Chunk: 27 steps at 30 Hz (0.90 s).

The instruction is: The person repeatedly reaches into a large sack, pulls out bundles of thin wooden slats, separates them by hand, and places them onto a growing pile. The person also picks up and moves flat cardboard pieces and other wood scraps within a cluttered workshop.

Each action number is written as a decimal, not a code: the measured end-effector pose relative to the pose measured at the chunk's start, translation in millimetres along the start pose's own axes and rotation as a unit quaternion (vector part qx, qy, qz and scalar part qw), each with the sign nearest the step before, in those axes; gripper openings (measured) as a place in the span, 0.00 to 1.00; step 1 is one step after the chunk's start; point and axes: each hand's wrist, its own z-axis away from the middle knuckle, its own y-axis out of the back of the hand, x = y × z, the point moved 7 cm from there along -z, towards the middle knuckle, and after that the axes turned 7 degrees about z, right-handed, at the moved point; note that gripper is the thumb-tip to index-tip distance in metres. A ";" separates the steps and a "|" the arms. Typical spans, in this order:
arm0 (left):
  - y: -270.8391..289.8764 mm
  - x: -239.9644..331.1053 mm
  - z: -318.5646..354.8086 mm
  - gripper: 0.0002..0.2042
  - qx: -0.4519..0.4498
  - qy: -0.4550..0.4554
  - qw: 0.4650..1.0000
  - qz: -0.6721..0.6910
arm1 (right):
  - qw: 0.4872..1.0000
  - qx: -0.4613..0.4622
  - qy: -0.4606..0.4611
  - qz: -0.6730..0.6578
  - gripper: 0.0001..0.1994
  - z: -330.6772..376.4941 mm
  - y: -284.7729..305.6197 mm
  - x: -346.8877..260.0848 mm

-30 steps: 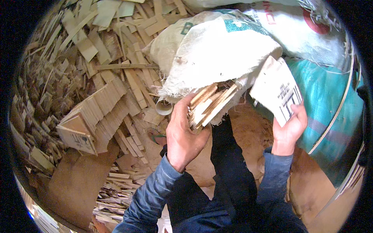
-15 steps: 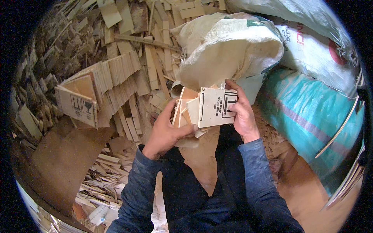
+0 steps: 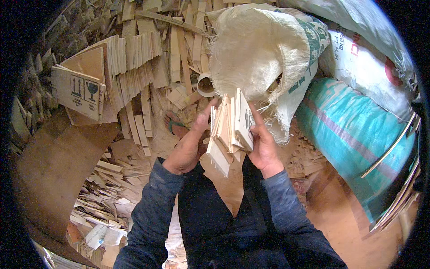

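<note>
Between my two hands is a loose stack of thin wooden boards (image 3: 225, 127), held on edge with their ends uneven. My left hand (image 3: 190, 145) presses against the stack's left face, fingers reaching up along it. On the other side, my right hand (image 3: 264, 145) grips the outermost board, which carries black print. Just beyond the stack lies a white woven sack (image 3: 251, 49), its wide mouth gaping toward me and its rim frayed. The far fingertips are partly hidden by the boards.
At the left stands a long row of stacked boards (image 3: 130, 56), with a printed board (image 3: 78, 92) at its near end. Scrap wood strips (image 3: 105, 188) cover the floor. A teal woven sack (image 3: 354, 134) bulges at the right. A sandalled foot (image 3: 174, 124) and a pale cylinder (image 3: 206, 85) are near the middle.
The stack has turned from showing its printed face to standing edge-on between my palms. My right hand has shifted left. The white sack's mouth has changed shape and opens wider toward me.
</note>
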 end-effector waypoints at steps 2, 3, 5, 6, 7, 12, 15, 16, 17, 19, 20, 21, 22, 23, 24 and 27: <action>-5.3 0.2 -2.3 0.46 -0.041 -0.046 0.998 -0.001 | 1.000 -0.009 -0.021 -0.005 0.26 -1.7 -2.9 2.0; -9.3 1.0 -3.5 0.47 -0.069 -0.068 0.995 -0.002 | 0.999 0.015 -0.046 0.001 0.24 -1.4 -0.3 4.4; -9.1 2.2 -10.5 0.52 -0.075 -0.089 0.979 -0.169 | 0.999 -0.011 -0.046 0.001 0.22 1.1 -5.4 2.2; -9.9 2.8 -16.7 0.52 -0.075 -0.104 0.978 -0.163 | 0.999 -0.019 -0.041 0.001 0.22 3.9 -7.3 0.1; -9.3 4.2 -20.6 0.50 -0.064 -0.125 0.974 -0.179 | 0.999 -0.027 -0.037 0.001 0.23 6.2 -9.7 -1.7; 3.3 -4.9 -23.8 0.38 0.044 -0.131 0.985 -0.106 | 0.985 0.048 0.029 0.163 0.24 13.1 -12.4 -16.1; 6.9 -9.5 -33.5 0.36 0.076 -0.143 0.976 -0.147 | 0.985 0.032 0.027 0.169 0.25 21.3 -20.2 -21.5; 8.7 -8.1 -39.3 0.38 0.105 -0.163 0.961 -0.199 | 0.991 -0.014 0.038 0.128 0.26 26.3 -28.4 -24.2; 7.5 -7.8 -44.0 0.39 0.097 -0.189 0.964 -0.157 | 0.990 -0.017 0.035 0.137 0.27 28.7 -30.1 -26.2; 10.0 -18.4 -50.2 0.39 0.120 -0.166 0.976 -0.079 | 0.988 -0.039 0.051 0.143 0.29 32.9 -35.2 -32.2; 4.9 -27.2 -54.2 0.40 0.078 -0.135 0.987 0.039 | 0.984 -0.033 0.053 0.168 0.30 32.3 -35.2 -34.0; 0.4 -31.1 -55.7 0.39 0.043 -0.112 0.989 0.085 | 0.974 -0.005 0.045 0.222 0.29 30.8 -31.4 -34.1; 1.0 -34.1 -56.6 0.39 0.051 -0.099 0.988 0.109 | 0.959 -0.008 0.045 0.281 0.29 27.3 -30.2 -35.8; 1.2 -34.8 -56.9 0.40 0.052 -0.097 0.985 0.135 | 0.940 -0.012 0.044 0.339 0.29 23.9 -28.3 -36.4; -0.3 -37.0 -57.6 0.40 0.045 -0.079 0.986 0.139 | 0.937 0.023 0.051 0.345 0.27 19.5 -22.1 -38.4; -2.9 -35.7 -62.8 0.41 0.017 -0.061 0.985 0.159 | 0.729 0.232 0.217 0.606 0.25 26.5 -18.8 -56.8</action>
